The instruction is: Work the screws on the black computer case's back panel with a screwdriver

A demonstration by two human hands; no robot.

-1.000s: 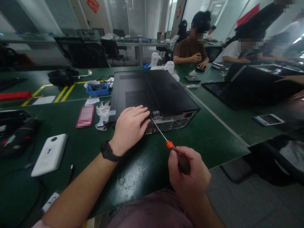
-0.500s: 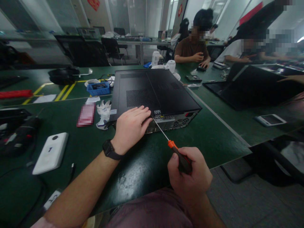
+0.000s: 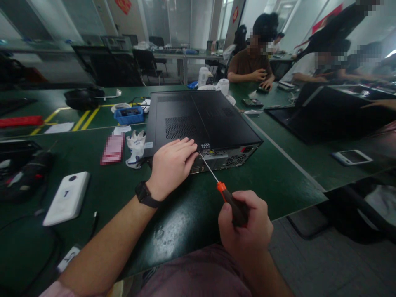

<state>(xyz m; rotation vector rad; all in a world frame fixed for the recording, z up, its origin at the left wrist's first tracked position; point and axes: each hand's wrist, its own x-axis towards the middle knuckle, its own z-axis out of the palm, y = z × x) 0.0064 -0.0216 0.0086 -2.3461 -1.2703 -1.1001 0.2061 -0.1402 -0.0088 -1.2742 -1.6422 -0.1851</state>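
Observation:
A black desktop computer case (image 3: 182, 108) lies flat on the green table, its rear panel with the fan grille facing me. My left hand (image 3: 170, 163) rests across the near edge of the case, fingers stretched out over the top cover and thumb by the rear panel. In my right hand (image 3: 247, 225) is a screwdriver (image 3: 233, 205) with an orange and dark handle. Its thin shaft points up and left to the rear edge of the case, beside my left thumb. The tip and whatever it meets there are too small to make out.
Left of the case are a white glove (image 3: 136, 148), a blurred pink item (image 3: 113, 148) and a blue bin (image 3: 128, 115) of small parts. Nearer me lies a white power bank (image 3: 67, 198). A phone (image 3: 352, 157) is at right; a person (image 3: 252, 64) works across the table.
My right hand has shifted slightly left and its grip on the screwdriver handle has turned a little. My left hand and the case keep their places.

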